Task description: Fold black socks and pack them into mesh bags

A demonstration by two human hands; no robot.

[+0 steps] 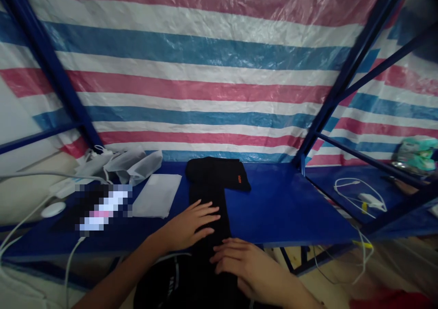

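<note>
A black fabric garment (219, 174) lies on the blue table (273, 208), its far end wide, with small orange lettering at the right. A narrow strip of it runs toward me and hangs over the front edge. Its exact kind is unclear. My left hand (190, 227) rests on the strip, palm down, fingers stretched out and apart. Closer to me, my right hand (242, 263) touches the strip's right side with slightly bent fingers, nothing seen gripped. The black cloth below the edge blends into dark clothing, so its lower end cannot be made out.
White sheets (157, 195) and clear plastic bags (137, 165) lie left of the garment. Farther left are a blurred-out device, cables and a white round object (53, 209). Blue metal posts (328, 99) frame a striped tarp (205, 71). A white charger (371, 201) lies at right.
</note>
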